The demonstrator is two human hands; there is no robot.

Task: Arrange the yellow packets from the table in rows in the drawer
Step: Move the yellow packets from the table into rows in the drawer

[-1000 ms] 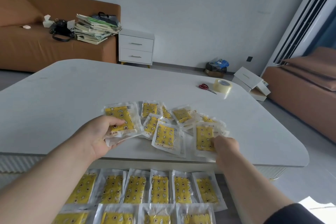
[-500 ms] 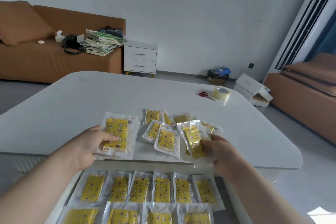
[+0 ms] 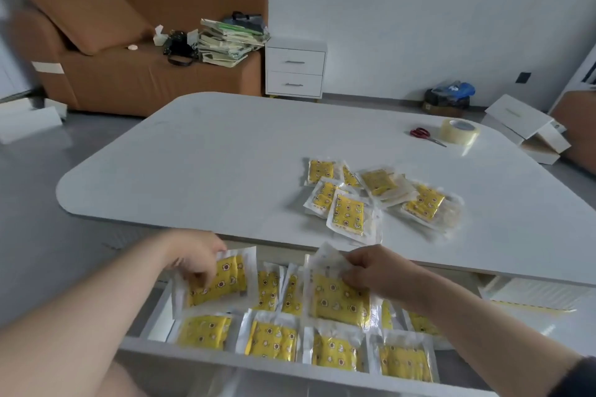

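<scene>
An open white drawer (image 3: 206, 356) under the table's front edge holds two rows of yellow packets in clear wrappers (image 3: 272, 340). My left hand (image 3: 193, 256) grips a yellow packet (image 3: 222, 282) over the drawer's back left part. My right hand (image 3: 367, 269) pinches another yellow packet (image 3: 335, 298) by its top edge over the middle of the drawer. A loose heap of several yellow packets (image 3: 371, 195) lies on the white table (image 3: 209, 164), right of centre.
Red-handled scissors (image 3: 424, 135) and a roll of clear tape (image 3: 459, 130) lie at the table's far right. Behind stand a brown sofa (image 3: 129, 74) with stacked papers and a white two-drawer nightstand (image 3: 295, 69). White boxes (image 3: 529, 127) sit on the floor at right.
Both hands came down from the tabletop to the drawer, each carrying a packet lifted from the heap. The view turned to the left and downward.
</scene>
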